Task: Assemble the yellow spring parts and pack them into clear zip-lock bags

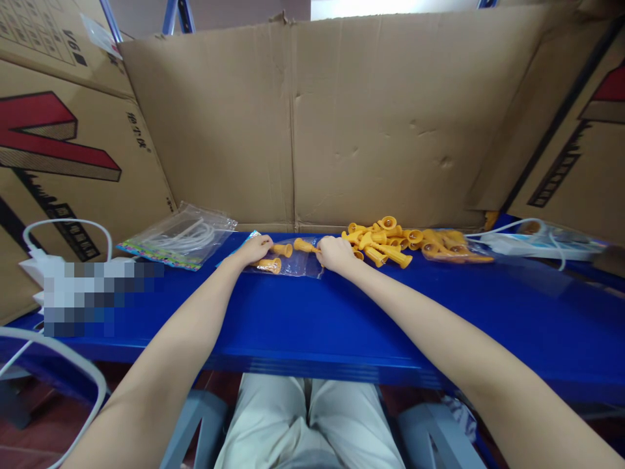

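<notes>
A clear plastic bag [300, 266] lies flat on the blue table, with a yellow horn-shaped plastic piece [270, 265] inside it. My left hand [256, 249] is closed on the bag's left end, beside another yellow piece [282, 249]. The fingers of my right hand [338, 254] are curled round the thin end of a yellow horn-shaped piece [306, 245], whose flared end points left over the bag. Close behind my right hand is a heap of similar yellow pieces [385, 240]. My right fingertips are mostly hidden.
Right of the heap sits a filled bag of yellow pieces [452, 245], then a white power strip [532, 246]. A bag of white tubing [188, 238] lies left. White cabled devices [51, 273] stand far left. A cardboard wall [390, 124] closes off the blue table's [312, 312] back.
</notes>
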{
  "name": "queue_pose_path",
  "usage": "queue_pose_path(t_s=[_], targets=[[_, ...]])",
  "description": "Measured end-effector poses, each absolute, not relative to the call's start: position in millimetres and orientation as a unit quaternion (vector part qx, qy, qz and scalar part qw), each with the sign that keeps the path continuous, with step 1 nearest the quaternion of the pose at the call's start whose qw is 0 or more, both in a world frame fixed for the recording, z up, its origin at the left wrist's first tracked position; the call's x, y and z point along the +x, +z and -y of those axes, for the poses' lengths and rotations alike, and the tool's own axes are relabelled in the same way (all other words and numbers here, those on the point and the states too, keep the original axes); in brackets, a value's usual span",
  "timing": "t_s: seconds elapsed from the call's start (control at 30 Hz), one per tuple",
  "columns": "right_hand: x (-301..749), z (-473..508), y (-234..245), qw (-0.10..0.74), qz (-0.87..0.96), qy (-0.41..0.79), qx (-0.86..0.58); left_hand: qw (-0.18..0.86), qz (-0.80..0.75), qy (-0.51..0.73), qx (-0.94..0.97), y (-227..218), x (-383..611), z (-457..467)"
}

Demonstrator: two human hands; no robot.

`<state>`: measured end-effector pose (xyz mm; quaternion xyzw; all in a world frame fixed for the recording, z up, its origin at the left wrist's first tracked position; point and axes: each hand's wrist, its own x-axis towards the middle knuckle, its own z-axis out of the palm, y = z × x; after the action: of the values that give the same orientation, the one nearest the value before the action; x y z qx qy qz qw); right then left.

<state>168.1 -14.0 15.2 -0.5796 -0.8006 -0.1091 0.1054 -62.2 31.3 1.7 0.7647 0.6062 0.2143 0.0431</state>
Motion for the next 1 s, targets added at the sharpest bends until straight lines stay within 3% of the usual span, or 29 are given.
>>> queue_pose_path(t_s=[0.4,0.7,1.0], targets=[[160,21,12,0.119,0.800,-0.066,-0.584,0.079,-0.593,0.235,0.766,6,-57,-23],[159,-1,-6,0.295,0.790,0.038,-0.536,-0.003,-0.727,0.271,0.630,8,-59,-23],[159,-12,-14,0.367,0.758,0.267,-0.468,0.070,-0.724,0.286,0.624,10,-59,-23]])
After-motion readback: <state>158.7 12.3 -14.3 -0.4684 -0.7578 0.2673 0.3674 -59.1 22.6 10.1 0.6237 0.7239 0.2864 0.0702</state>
